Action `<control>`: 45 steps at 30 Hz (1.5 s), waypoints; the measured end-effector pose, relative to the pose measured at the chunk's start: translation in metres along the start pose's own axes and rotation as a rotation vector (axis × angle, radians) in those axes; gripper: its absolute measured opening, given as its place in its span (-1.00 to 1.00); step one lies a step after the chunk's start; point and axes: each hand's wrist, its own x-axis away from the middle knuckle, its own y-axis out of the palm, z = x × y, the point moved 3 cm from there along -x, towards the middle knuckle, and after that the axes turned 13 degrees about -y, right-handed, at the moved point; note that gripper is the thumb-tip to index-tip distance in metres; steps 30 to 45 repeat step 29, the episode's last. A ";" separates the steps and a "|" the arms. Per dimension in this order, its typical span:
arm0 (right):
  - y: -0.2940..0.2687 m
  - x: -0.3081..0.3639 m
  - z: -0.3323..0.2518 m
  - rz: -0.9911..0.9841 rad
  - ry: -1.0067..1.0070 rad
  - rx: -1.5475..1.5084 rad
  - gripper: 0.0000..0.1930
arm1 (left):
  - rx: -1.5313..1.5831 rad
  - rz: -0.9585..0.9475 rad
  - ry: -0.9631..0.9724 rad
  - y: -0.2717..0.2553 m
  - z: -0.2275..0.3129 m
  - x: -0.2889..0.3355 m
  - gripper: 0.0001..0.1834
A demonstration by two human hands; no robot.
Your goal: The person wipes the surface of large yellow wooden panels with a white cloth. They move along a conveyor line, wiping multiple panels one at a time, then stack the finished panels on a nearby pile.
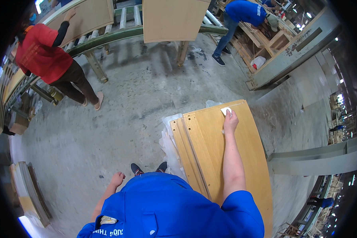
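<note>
My right arm reaches forward over a light-brown wooden panel [204, 133] on my right. Pinched in my right hand [231, 121] is a small white sheet [225, 110], pressed on the panel near its far edge; whether it is cloth or abrasive paper I cannot make out. A thin pale streak [238, 104] runs beside it toward the far right corner. Several dark holes and a long groove mark the panel's left side. My left hand [118, 178] hangs low at my left side, fingers loosely curled, with nothing visible in it.
White plastic wrap [168, 139] sticks out along the panel's left edge. Ahead stands a roller conveyor [125, 33] carrying boards. A person in red [43, 51] works at far left, another in blue [246, 14] bends over wooden frames. Metal posts [301, 51] rise on the right; boards [29, 194] stack at left.
</note>
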 end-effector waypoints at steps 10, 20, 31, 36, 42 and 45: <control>0.015 0.026 -0.027 -0.060 -0.016 -0.088 -0.76 | -0.003 0.012 -0.026 0.001 -0.014 0.004 -0.65; 0.044 0.058 -0.079 -0.181 -0.087 -0.225 -0.79 | -0.005 0.024 -0.014 0.004 -0.017 0.002 -0.64; 0.050 0.062 -0.095 -0.214 -0.169 -0.222 -0.80 | -0.017 0.018 0.008 0.009 -0.013 0.001 -0.64; 0.050 0.062 -0.095 -0.214 -0.169 -0.222 -0.80 | -0.017 0.018 0.008 0.009 -0.013 0.001 -0.64; 0.050 0.062 -0.095 -0.214 -0.169 -0.222 -0.80 | -0.017 0.018 0.008 0.009 -0.013 0.001 -0.64; 0.050 0.062 -0.095 -0.214 -0.169 -0.222 -0.80 | -0.017 0.018 0.008 0.009 -0.013 0.001 -0.64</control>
